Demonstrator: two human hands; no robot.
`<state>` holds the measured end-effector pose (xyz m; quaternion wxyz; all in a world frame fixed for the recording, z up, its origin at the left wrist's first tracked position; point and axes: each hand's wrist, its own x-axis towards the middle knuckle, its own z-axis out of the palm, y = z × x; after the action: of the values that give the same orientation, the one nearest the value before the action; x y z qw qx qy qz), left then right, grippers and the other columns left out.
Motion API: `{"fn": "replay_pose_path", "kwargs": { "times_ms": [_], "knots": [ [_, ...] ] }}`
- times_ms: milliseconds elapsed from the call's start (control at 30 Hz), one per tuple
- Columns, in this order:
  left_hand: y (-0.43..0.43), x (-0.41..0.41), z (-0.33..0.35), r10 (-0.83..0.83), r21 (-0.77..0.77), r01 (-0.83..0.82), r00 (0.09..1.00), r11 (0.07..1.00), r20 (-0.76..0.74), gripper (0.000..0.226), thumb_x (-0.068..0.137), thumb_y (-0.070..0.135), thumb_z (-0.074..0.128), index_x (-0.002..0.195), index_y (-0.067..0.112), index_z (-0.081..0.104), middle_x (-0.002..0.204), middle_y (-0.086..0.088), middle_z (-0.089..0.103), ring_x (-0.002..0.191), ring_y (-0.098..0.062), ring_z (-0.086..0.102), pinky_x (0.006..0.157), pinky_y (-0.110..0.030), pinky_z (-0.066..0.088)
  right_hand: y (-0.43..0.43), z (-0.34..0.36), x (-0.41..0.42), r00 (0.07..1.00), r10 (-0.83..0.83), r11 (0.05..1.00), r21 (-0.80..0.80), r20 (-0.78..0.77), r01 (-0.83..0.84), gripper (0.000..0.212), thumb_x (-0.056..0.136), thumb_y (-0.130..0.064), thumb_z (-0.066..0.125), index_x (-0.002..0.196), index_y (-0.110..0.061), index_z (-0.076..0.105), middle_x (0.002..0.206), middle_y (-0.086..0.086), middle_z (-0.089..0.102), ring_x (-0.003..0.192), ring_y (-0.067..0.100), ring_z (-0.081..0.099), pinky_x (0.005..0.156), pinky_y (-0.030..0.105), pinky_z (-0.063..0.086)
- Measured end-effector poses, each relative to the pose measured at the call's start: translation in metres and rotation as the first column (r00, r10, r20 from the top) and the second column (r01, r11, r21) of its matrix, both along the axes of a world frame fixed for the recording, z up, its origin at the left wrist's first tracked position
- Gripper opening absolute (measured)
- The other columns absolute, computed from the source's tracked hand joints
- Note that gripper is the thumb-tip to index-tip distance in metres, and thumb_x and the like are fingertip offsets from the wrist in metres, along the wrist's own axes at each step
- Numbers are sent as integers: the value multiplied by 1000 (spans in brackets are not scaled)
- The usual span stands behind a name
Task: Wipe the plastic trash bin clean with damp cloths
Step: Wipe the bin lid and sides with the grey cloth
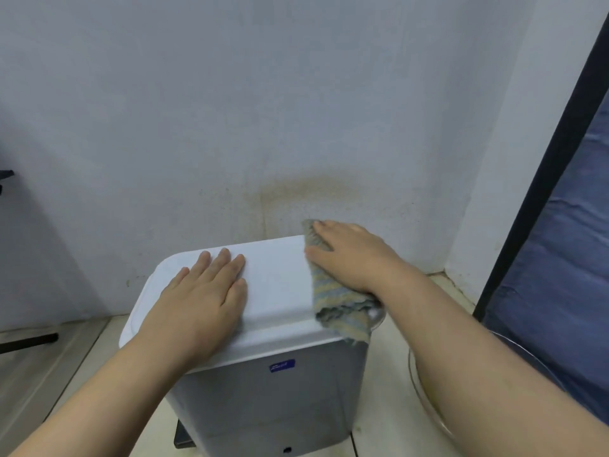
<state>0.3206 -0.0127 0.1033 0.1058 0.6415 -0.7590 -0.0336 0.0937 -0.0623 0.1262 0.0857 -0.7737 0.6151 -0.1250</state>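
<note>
— What is seen around the bin in the head view?

— The grey trash bin (pixel 270 400) is stood on a pale floor (pixel 82 351) against a white wall (pixel 164 110), where a brownish stain (pixel 309 189) is spread just beyond the right fingertips. A dark frame (pixel 540 179) and blue fabric (pixel 553 275) are seen to the right. A clear basin rim (pixel 425 400) is partly covered by the right forearm.

— And the hands?

— The left hand (pixel 204 291) is laid flat on the white lid (pixel 280 278), fingers straight, nothing gripped. The right hand (pixel 349 255) is pressed flat, fingers extended, on a striped cloth (pixel 333 301) at the lid's right edge, and the cloth is draped over the front corner behind the wrist.

— Any writing?

— A small blue label (pixel 282 365) is fixed under the lid's front lip. Its text is too blurred to be read. The bin's base is cut off.
</note>
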Motion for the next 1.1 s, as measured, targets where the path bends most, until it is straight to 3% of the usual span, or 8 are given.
{"fn": "replay_pose_path", "kwargs": {
  "times_ms": [100, 233, 467, 633, 800, 933, 1000, 1100],
  "knots": [
    [-11, 9, 3, -38, 22, 38, 999, 999, -18, 51, 98, 40, 13, 148, 37, 7, 157, 17, -2, 144, -5, -6, 116, -27, -3, 13, -15, -29, 972, -22, 999, -26, 232, 29, 70, 86, -63, 42, 147, -31, 25, 151, -8, 31, 137, 15, 23, 105, 35, 26],
    [-27, 15, 15, -16, 20, 14, 997, 1000, 74, 48, 100, 35, 14, 147, 40, 11, 157, 18, 4, 145, -6, -7, 117, -35, -8, 49, -43, -19, 852, -45, 925, -301, 521, 232, 53, 86, -49, 56, 132, -23, 50, 129, -6, 53, 121, 12, 39, 100, 27, 32],
    [-4, -41, 5, 72, 90, -69, 997, 994, -33, 53, 97, 43, 14, 149, 32, 12, 159, 8, 0, 146, -16, -7, 114, -49, -6, 110, -67, 39, 754, -15, 749, -492, 657, 443, 47, 92, -42, 39, 118, -10, 61, 122, 3, 59, 118, 16, 47, 102, 29, 36],
    [3, -43, 2, 65, 57, -65, 998, 996, -9, 56, 95, 47, 12, 149, 33, 8, 159, 7, -2, 146, -16, -7, 115, -47, -6, 47, -27, 15, 834, 33, 998, -62, 551, 2, 48, 95, -44, 43, 139, -25, 44, 148, -8, 39, 136, 11, 33, 109, 27, 23],
    [-1, -30, 7, -14, 80, 21, 996, 997, -87, 52, 97, 48, 20, 148, 39, 11, 158, 15, 2, 145, -8, -4, 116, -42, -6, -3, -19, 2, 582, 87, 891, 198, 808, -408, 37, 93, -35, 54, 129, -29, 56, 128, -1, 59, 111, 13, 59, 92, 24, 47],
    [-14, -1, 17, 8, 94, 12, 978, 995, -209, 50, 98, 41, 30, 146, 41, 16, 157, 18, 3, 144, -5, -8, 115, -44, -13, 37, -52, 23, 316, -104, 955, 184, 943, -235, 31, 89, -52, 52, 114, -38, 63, 117, -12, 65, 107, 0, 61, 96, 23, 47],
    [-17, 7, 22, 20, 143, 19, 963, 989, -269, 50, 99, 38, 32, 146, 39, 17, 157, 16, 1, 144, -5, -12, 116, -44, -13, 77, -71, 44, 351, 5, 995, 32, 937, -99, 45, 86, -60, 44, 127, -44, 51, 132, -19, 53, 126, -3, 45, 110, 30, 33],
    [-15, 4, 23, -44, 233, 100, 971, 967, -236, 51, 99, 38, 31, 147, 36, 14, 157, 14, -2, 143, -4, -13, 118, -41, -7, 130, -77, 75, 472, 70, 984, -138, 879, 112, 51, 79, -75, 25, 127, -60, 28, 142, -40, 24, 134, -17, 14, 110, 8, 12]
  ]
}}
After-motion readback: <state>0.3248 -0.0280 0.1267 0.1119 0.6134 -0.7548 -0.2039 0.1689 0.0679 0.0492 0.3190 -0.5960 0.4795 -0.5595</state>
